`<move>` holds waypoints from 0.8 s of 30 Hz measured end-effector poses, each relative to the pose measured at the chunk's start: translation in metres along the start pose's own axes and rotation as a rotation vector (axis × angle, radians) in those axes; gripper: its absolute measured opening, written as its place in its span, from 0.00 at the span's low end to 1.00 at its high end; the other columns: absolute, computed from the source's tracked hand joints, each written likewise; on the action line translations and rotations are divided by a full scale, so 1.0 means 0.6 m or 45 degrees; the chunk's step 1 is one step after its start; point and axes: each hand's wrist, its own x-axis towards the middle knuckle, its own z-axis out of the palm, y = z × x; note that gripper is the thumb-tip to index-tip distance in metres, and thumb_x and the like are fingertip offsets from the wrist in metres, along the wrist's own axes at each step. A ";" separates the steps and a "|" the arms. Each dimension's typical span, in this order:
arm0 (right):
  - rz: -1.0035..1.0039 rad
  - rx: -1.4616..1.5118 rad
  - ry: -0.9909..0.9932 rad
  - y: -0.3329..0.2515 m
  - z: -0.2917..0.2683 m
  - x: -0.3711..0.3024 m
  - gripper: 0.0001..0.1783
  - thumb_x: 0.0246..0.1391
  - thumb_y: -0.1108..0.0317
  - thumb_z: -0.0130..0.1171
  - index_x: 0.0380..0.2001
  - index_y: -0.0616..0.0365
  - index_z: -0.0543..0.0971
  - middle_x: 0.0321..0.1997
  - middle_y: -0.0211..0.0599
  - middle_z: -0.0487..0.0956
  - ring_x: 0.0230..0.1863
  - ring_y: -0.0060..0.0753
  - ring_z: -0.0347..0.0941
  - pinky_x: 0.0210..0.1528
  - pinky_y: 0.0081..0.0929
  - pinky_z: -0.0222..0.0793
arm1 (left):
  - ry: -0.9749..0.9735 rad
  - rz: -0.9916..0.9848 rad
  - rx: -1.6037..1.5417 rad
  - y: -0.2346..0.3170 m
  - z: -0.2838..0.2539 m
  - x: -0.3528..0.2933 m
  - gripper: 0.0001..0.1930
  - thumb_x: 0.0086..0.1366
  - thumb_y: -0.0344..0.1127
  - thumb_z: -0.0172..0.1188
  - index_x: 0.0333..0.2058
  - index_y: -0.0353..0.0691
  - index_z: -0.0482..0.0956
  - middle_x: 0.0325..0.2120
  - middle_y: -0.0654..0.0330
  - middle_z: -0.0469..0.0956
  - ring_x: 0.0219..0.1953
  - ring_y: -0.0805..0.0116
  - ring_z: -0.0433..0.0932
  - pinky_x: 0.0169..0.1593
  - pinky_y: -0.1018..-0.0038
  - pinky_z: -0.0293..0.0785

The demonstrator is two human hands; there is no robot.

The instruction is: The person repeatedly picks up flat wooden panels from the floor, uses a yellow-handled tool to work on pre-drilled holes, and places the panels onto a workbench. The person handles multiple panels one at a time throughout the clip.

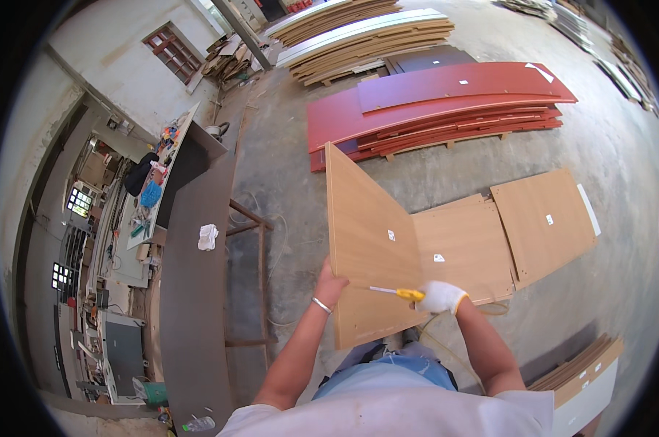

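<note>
A light-brown wooden panel (373, 247) stands tilted on its edge in front of me. My bare left hand (329, 286), with a silver bracelet at the wrist, is closed on the panel's left edge. In a white glove, my right hand (443, 297) grips a yellow utility knife (409, 294). Its pale, slim blade points left across the panel's face toward my left hand; whether it touches the wood I cannot tell. Right behind the upright panel lie more brown panels (460, 244), (544, 222) with small white labels on them.
Stacked red boards (439, 109) rest on a pallet ahead, with pale board piles (366, 47) beyond. A long dark table (198, 306) runs along my left, carrying a crumpled white cloth (208, 237). A thin hose (446, 346) lies on the floor; more boards (581, 379) stand at lower right.
</note>
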 end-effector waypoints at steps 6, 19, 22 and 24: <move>0.170 0.123 0.364 0.100 0.138 -0.100 0.14 0.47 0.59 0.61 0.36 0.53 0.82 0.26 0.38 0.79 0.24 0.29 0.75 0.29 0.29 0.72 | -0.129 0.248 -0.058 0.004 0.093 0.017 0.42 0.50 0.18 0.51 0.67 0.38 0.50 0.61 0.48 0.63 0.62 0.59 0.66 0.60 0.70 0.66; 0.497 0.524 1.360 -0.081 0.339 -0.298 0.08 0.45 0.69 0.62 0.32 0.55 0.78 0.34 0.45 0.80 0.40 0.50 0.79 0.43 0.41 0.73 | -0.626 0.330 0.914 0.149 0.360 0.019 0.42 0.60 0.39 0.53 0.71 0.47 0.43 0.69 0.36 0.23 0.69 0.34 0.49 0.68 0.56 0.56; 0.740 0.370 1.345 -0.040 0.428 -0.206 0.16 0.50 0.56 0.63 0.34 0.57 0.78 0.41 0.51 0.79 0.45 0.54 0.77 0.46 0.49 0.71 | -0.743 0.307 1.034 0.167 0.390 0.023 0.42 0.63 0.47 0.53 0.70 0.50 0.41 0.68 0.32 0.21 0.67 0.31 0.52 0.66 0.52 0.59; 1.018 0.256 1.415 0.009 0.474 -0.120 0.23 0.54 0.48 0.57 0.32 0.61 0.80 0.37 0.54 0.80 0.42 0.56 0.78 0.46 0.50 0.71 | -0.715 0.292 1.116 0.157 0.411 0.026 0.43 0.63 0.48 0.53 0.70 0.50 0.39 0.67 0.30 0.21 0.67 0.30 0.52 0.65 0.52 0.60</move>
